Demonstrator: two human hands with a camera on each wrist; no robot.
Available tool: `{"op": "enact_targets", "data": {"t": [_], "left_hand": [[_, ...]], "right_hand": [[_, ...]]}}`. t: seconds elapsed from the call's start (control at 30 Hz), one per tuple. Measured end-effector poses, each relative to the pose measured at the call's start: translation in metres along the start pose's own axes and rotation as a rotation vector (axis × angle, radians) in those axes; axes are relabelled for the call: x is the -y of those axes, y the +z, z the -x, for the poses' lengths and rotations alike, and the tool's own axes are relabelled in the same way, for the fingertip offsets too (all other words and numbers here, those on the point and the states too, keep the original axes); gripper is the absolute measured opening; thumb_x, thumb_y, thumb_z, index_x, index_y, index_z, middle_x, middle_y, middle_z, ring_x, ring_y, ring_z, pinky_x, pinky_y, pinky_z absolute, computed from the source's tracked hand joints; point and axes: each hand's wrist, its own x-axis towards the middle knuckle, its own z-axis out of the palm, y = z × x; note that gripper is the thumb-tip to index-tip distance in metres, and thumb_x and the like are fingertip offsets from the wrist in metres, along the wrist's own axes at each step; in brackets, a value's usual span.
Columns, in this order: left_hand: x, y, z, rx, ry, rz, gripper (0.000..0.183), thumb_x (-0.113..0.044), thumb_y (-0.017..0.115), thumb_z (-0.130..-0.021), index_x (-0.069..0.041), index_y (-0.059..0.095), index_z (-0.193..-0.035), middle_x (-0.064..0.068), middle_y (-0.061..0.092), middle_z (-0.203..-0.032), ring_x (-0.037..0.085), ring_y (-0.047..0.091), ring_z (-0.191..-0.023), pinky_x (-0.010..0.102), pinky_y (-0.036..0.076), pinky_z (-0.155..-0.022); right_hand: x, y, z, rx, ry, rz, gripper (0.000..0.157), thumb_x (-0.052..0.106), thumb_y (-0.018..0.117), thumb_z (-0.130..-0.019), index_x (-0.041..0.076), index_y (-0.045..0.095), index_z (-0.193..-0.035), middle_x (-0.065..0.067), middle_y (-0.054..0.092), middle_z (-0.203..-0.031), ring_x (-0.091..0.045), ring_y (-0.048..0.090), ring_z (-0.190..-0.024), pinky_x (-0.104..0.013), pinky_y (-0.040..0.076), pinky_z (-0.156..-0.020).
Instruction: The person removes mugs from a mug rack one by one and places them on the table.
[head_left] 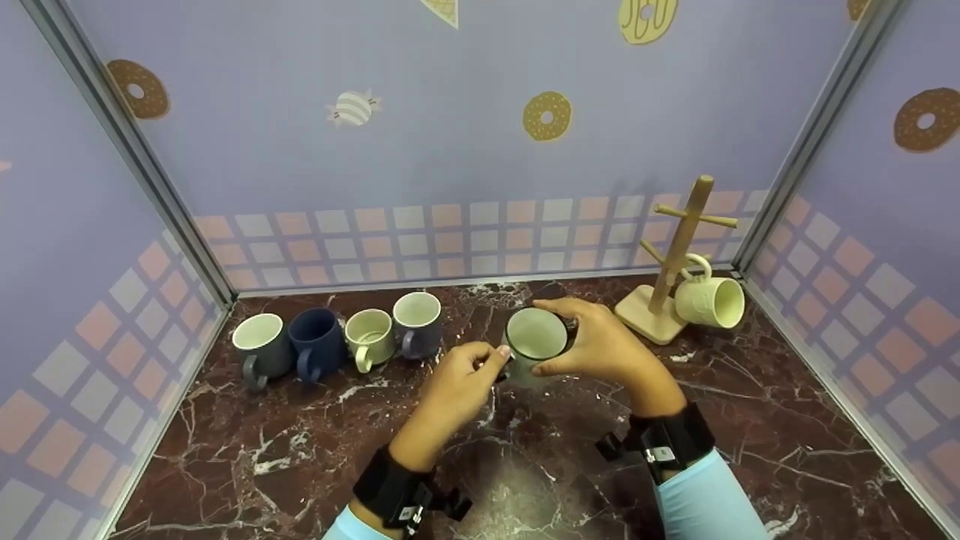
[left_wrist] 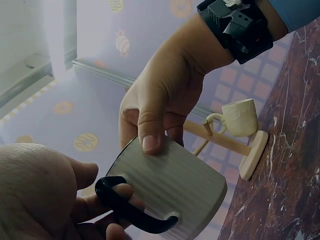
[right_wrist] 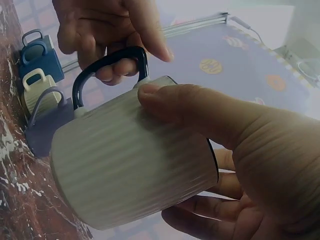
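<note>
Both hands are on one pale ribbed mug (head_left: 536, 335) with a dark rim and a dark handle (right_wrist: 97, 67). My right hand (head_left: 607, 346) grips it near the rim, thumb on the near side and fingers round the far side. Curled fingers of my left hand (head_left: 459, 379) pass through the handle, while the left thumb stands apart from it in the right wrist view. In the left wrist view the mug's ribbed wall (left_wrist: 187, 187) faces the camera. To the right stands a wooden mug tree (head_left: 681, 244), with a cream mug (head_left: 697, 304) hanging by its handle from a low peg.
Along the left back stand a grey mug (head_left: 266, 356), a navy mug (head_left: 324, 345), a pale yellow mug (head_left: 379, 343) and a purple-grey mug (head_left: 424, 330), upright in a row. Patterned panels (head_left: 465, 165) enclose the dark marbled table (head_left: 300, 480) at the back and sides.
</note>
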Motion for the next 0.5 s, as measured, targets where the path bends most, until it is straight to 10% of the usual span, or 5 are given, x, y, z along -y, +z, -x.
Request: {"op": "enact_targets", "data": {"t": [0.3,0.5], "left_hand": [[0.002,0.012,0.001,0.076,-0.063,0.144,0.042,-0.034,0.063,-0.117,0.001,0.079,-0.101,0.012,0.071,-0.062,0.008,0.058,-0.047,0.02,0.043,-0.046],[0.002,0.022,0.0,-0.01,-0.101,0.285,0.039,-0.024,0.066,-0.115,0.008,0.076,-0.095,0.008,0.071,-0.064,0.008,0.062,-0.049,0.019,0.052,-0.046]], "right_hand": [[-0.006,0.0,-0.002,0.03,0.008,-0.003,0.102,0.03,0.112,-0.066,0.014,0.069,-0.156,-0.01,0.08,-0.142,-0.029,0.077,-0.115,-0.051,0.066,-0.103],[-0.011,0.001,-0.002,0.028,0.022,-0.037,0.102,0.034,0.111,-0.069,0.015,0.067,-0.159,-0.012,0.079,-0.142,-0.032,0.078,-0.115,-0.053,0.066,-0.104]]}}
